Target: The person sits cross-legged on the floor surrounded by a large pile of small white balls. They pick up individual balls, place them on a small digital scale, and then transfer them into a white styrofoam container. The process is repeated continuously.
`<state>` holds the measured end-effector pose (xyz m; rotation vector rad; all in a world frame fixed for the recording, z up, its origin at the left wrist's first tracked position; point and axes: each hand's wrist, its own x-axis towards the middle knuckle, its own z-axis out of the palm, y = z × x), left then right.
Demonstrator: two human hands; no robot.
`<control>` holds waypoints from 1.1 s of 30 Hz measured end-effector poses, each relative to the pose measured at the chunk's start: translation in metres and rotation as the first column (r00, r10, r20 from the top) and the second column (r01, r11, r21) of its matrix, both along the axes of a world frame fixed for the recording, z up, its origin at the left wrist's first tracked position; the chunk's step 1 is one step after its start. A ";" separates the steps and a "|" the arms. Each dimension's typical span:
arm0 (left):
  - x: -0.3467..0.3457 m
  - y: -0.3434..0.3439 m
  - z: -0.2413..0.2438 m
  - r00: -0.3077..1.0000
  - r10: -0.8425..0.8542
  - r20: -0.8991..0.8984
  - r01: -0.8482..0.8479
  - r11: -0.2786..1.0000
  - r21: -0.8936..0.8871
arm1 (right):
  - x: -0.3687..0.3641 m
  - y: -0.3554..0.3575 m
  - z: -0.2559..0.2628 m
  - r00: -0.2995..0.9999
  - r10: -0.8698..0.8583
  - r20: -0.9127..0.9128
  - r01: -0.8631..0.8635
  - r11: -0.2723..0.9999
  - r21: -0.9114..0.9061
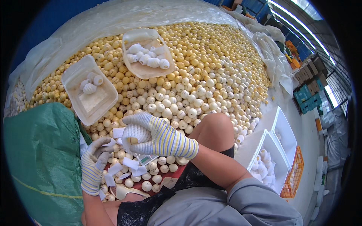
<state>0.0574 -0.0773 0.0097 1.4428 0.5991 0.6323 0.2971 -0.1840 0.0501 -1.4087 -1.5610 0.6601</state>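
Observation:
My right hand (162, 137), in a striped knit glove, grips a pale fruit wrapped in a white foam net sleeve (137, 133). A patch of the fruit's skin shows at the sleeve's open end. My left hand (94, 165), gloved alike, is to its left with fingers bent and apart, and nothing visible in it. Flat foam net sleeves (130, 162) lie between my hands and below them, on loose pale fruits (146, 186) that look like pepino melons. Under my right hand, a small digital scale (144, 159) is partly hidden.
A large heap of yellow fruits (198, 56) spreads ahead. Two plastic tubs (109, 94) (133, 70) on it hold sleeved fruits. A green woven sack (42, 152) stands at left. White foam boxes (267, 144) with sleeved fruits and an orange crate (297, 169) stand at right.

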 end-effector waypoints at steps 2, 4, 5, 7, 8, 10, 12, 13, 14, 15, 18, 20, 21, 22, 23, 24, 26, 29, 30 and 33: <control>-0.003 0.000 -0.006 0.991 0.052 -0.123 -0.039 0.994 0.107 | 0.048 -0.045 0.016 0.974 -0.220 -0.055 0.220 0.975 -0.005; -0.007 0.000 -0.015 0.975 0.079 -0.206 -0.053 0.990 0.128 | 0.101 -0.103 0.016 0.839 -0.475 -0.267 0.474 0.878 -0.070; -0.008 -0.001 -0.017 0.965 0.104 -0.240 -0.074 0.988 0.133 | 0.134 -0.137 0.006 0.724 -0.611 -0.321 0.614 0.782 -0.105; -0.009 -0.008 -0.017 0.958 0.091 -0.273 -0.052 0.988 0.146 | 0.216 -0.233 -0.047 0.494 -0.741 -0.456 0.816 0.576 -0.052; -0.009 -0.009 -0.017 0.950 0.099 -0.297 -0.055 0.986 0.156 | 0.239 -0.279 -0.064 0.290 -0.830 -0.476 0.888 0.419 -0.191; 0.001 -0.012 -0.025 0.947 0.031 -0.320 0.036 0.979 0.201 | 0.301 -0.421 -0.116 -0.143 -0.845 -0.516 0.858 0.154 -0.491; 0.006 -0.011 -0.045 0.948 -0.012 -0.318 0.086 0.972 0.220 | 0.321 -0.542 -0.149 -0.391 -0.663 -0.639 0.822 0.062 -0.567; 0.006 -0.012 -0.044 0.942 -0.023 -0.334 0.103 0.969 0.224 | 0.316 -0.559 -0.166 -0.551 -0.586 -0.594 0.778 -0.105 -0.619; 0.006 -0.013 -0.039 0.934 -0.023 -0.358 0.114 0.965 0.236 | 0.308 -0.554 -0.186 -0.623 -0.621 -0.475 0.718 -0.214 -0.662; 0.006 -0.013 -0.032 0.925 -0.026 -0.378 0.128 0.961 0.246 | 0.300 -0.549 -0.199 -0.683 -0.642 -0.348 0.654 -0.328 -0.681; 0.011 -0.010 -0.028 0.931 -0.008 -0.365 0.112 0.958 0.265 | 0.310 -0.562 -0.217 -0.539 -0.795 -0.278 0.726 -0.272 -0.632; 0.009 -0.008 -0.027 0.936 0.017 -0.352 0.082 0.961 0.263 | 0.332 -0.532 -0.207 -0.444 -0.814 -0.375 0.798 -0.168 -0.579; 0.013 -0.006 -0.022 0.941 0.015 -0.337 0.076 0.964 0.255 | 0.346 -0.514 -0.191 -0.334 -0.854 -0.398 0.831 -0.068 -0.552; 0.010 -0.005 -0.013 0.930 0.030 -0.367 0.068 0.965 0.252 | 0.355 -0.474 -0.172 -0.178 -0.897 -0.405 0.861 0.057 -0.505; 0.008 -0.005 -0.006 0.916 0.039 -0.399 0.064 0.969 0.240 | 0.363 -0.431 -0.151 -0.075 -0.879 -0.472 0.872 0.172 -0.459; 0.011 -0.001 -0.008 0.924 0.051 -0.379 0.055 0.963 0.265 | 0.359 -0.386 -0.122 0.051 -0.866 -0.498 0.870 0.283 -0.404; 0.002 0.006 -0.002 0.931 0.099 -0.351 0.012 0.953 0.301 | 0.330 -0.287 -0.058 0.404 -0.785 -0.470 0.793 0.557 -0.248; -0.021 0.014 0.017 0.918 0.213 -0.334 -0.106 0.945 0.311 | 0.253 -0.140 0.007 0.767 -0.554 -0.324 0.537 0.830 -0.150; -0.028 0.015 0.020 0.927 0.260 -0.271 -0.179 0.941 0.288 | 0.219 -0.097 0.012 0.830 -0.511 -0.224 0.483 0.859 -0.173; -0.054 0.019 0.022 0.869 0.427 -0.250 -0.329 0.876 0.352 | 0.102 0.015 -0.016 0.975 -0.215 0.057 0.222 0.912 -0.346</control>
